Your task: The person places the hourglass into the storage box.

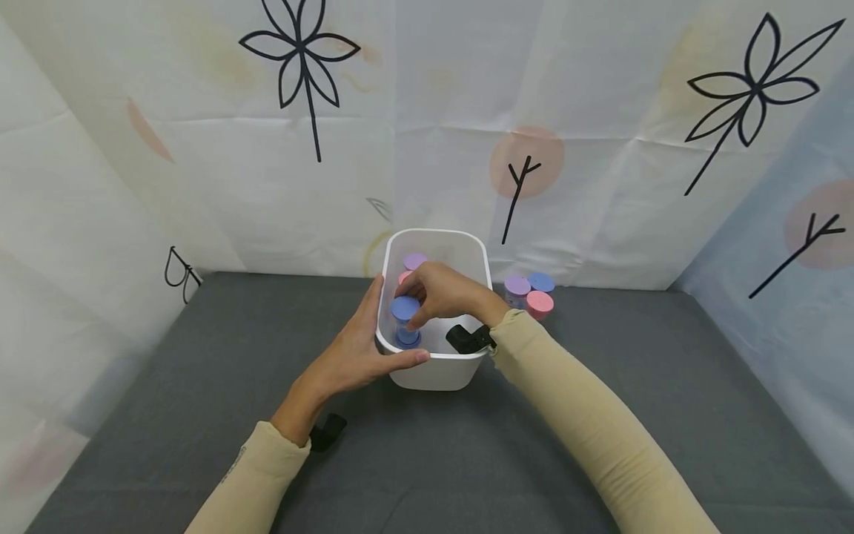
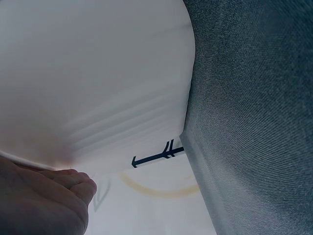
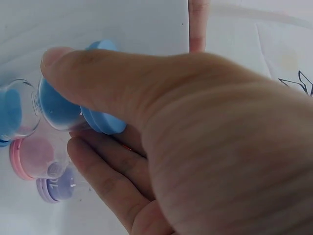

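My right hand (image 1: 447,293) reaches into a white plastic bin (image 1: 437,374) and pinches a small clear jar with a blue lid (image 1: 405,307) between thumb and fingers. Directly below it in the head view is another blue-lidded jar (image 1: 408,339). In the right wrist view, a pink-lidded jar (image 3: 36,154) and a purple-lidded jar (image 3: 58,186) also lie in line inside the bin. Against the bin's near left corner rests my left hand (image 1: 356,352), its fingers straight along the outer wall and the thumb along the front rim.
Beyond the bin's right side stand three more jars, with a purple lid (image 1: 517,286), a blue lid (image 1: 541,282) and a pink lid (image 1: 540,302). A dark grey cloth (image 1: 600,415) covers the table. Behind hangs a white patterned curtain (image 1: 440,170).
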Demonstrator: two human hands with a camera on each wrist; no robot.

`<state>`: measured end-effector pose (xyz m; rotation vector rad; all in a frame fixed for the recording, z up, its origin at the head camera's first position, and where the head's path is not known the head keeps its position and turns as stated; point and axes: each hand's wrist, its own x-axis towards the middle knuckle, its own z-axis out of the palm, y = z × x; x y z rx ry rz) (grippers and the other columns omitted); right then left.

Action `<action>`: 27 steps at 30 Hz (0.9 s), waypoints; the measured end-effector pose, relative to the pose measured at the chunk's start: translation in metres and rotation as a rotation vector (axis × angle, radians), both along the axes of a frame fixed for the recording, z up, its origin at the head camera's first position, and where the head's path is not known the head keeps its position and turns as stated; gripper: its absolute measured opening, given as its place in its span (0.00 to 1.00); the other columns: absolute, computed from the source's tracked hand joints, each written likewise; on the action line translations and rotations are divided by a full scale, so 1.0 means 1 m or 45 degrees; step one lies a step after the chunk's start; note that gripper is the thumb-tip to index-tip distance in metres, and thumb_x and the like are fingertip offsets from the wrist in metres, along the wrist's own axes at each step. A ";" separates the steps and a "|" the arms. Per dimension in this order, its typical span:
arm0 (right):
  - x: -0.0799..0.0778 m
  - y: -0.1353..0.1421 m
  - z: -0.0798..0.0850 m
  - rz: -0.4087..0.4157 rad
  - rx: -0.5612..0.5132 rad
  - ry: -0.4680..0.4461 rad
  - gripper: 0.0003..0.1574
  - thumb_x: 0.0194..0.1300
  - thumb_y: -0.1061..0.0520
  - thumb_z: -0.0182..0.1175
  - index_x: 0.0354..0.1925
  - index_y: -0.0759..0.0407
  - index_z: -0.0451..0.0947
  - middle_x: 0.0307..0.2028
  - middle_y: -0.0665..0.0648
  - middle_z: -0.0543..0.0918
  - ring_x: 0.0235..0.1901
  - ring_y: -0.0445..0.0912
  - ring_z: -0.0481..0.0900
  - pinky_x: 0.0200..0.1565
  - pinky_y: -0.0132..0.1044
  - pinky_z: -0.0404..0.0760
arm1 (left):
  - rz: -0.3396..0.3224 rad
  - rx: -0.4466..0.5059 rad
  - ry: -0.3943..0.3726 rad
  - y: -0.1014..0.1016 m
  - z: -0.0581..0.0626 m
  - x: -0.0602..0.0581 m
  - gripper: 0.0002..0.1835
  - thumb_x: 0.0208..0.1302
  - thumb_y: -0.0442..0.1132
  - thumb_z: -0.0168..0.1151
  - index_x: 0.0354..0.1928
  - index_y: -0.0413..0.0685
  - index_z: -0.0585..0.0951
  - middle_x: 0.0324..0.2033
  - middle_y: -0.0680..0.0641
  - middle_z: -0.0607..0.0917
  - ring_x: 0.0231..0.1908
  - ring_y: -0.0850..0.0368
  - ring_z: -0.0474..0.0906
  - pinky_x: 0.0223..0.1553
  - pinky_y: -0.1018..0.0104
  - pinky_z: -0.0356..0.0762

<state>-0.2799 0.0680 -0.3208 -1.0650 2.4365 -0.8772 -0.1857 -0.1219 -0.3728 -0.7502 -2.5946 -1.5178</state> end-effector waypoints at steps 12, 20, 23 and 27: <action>0.002 0.003 0.002 -0.077 -0.067 0.023 0.35 0.46 0.66 0.81 0.54 0.69 0.82 0.50 0.60 0.87 0.47 0.47 0.86 0.51 0.35 0.81 | -0.006 0.006 -0.002 0.002 0.001 0.000 0.70 0.53 0.60 0.77 0.81 0.61 0.32 0.80 0.53 0.43 0.73 0.52 0.58 0.67 0.43 0.64; 0.001 0.004 0.004 -0.142 -0.230 -0.031 0.31 0.49 0.67 0.79 0.53 0.71 0.82 0.47 0.64 0.87 0.50 0.56 0.86 0.52 0.36 0.81 | -0.020 0.032 0.005 0.002 -0.001 -0.002 0.68 0.55 0.58 0.77 0.81 0.63 0.33 0.79 0.54 0.47 0.70 0.49 0.64 0.65 0.43 0.66; 0.000 0.003 0.004 -0.158 -0.273 -0.037 0.31 0.50 0.66 0.80 0.52 0.70 0.83 0.46 0.63 0.88 0.48 0.55 0.87 0.50 0.36 0.82 | -0.027 0.043 0.007 0.002 -0.001 -0.002 0.68 0.55 0.57 0.77 0.81 0.64 0.33 0.78 0.55 0.49 0.69 0.51 0.66 0.64 0.43 0.68; -0.001 0.001 0.005 -0.167 -0.328 -0.043 0.30 0.50 0.64 0.80 0.52 0.69 0.83 0.45 0.61 0.88 0.46 0.51 0.87 0.49 0.35 0.82 | -0.020 0.031 -0.010 0.001 0.000 0.000 0.69 0.54 0.58 0.77 0.81 0.64 0.33 0.78 0.54 0.49 0.69 0.51 0.64 0.65 0.42 0.67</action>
